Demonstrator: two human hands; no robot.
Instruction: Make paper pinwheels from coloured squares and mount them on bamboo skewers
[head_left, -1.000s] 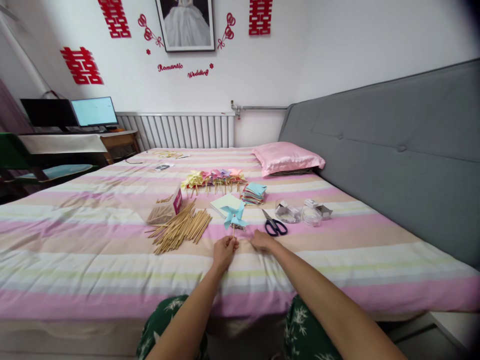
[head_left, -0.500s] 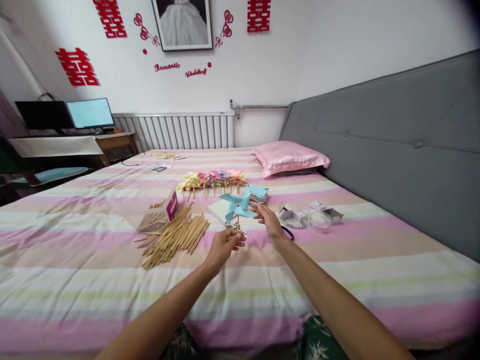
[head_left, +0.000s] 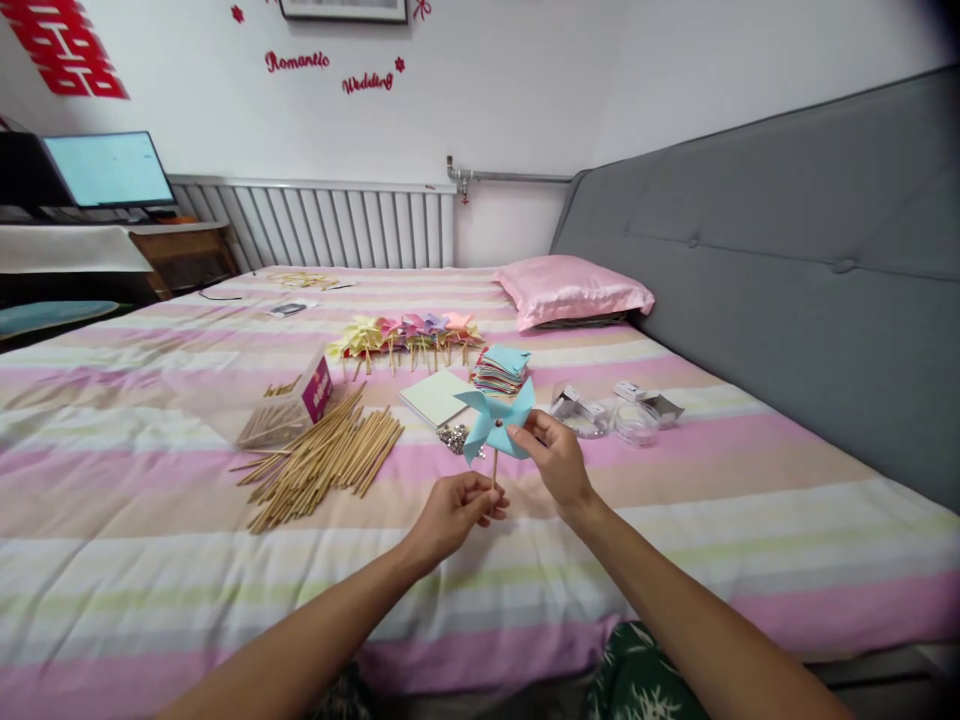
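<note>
A light blue paper pinwheel (head_left: 489, 418) on a thin wooden stick stands upright in front of me. My left hand (head_left: 459, 510) is closed around the lower part of the stick. The fingers of my right hand (head_left: 556, 460) pinch the pinwheel's right-hand blade, with the thumb in front near the dark center. Just behind the pinwheel lies a small heap of silvery bits (head_left: 454, 437), too small to name. Beyond it are a pale square sheet or pad (head_left: 435, 398) and a stack of colored paper squares (head_left: 504, 367), blue on top.
Loose wooden sticks (head_left: 330, 465) lie left, beside a clear box (head_left: 274, 422) of more sticks. Finished pinwheels (head_left: 412, 335) in several colors rest farther back. Small clear containers (head_left: 636, 422) and opened cartons lie right. A pink pillow (head_left: 574, 290) sits by the grey headboard (head_left: 750, 250).
My right hand has gone from open beside the pinwheel to pinching its blade. The pinwheel and both hands sit slightly lower and to the right, and the view has tilted down.
</note>
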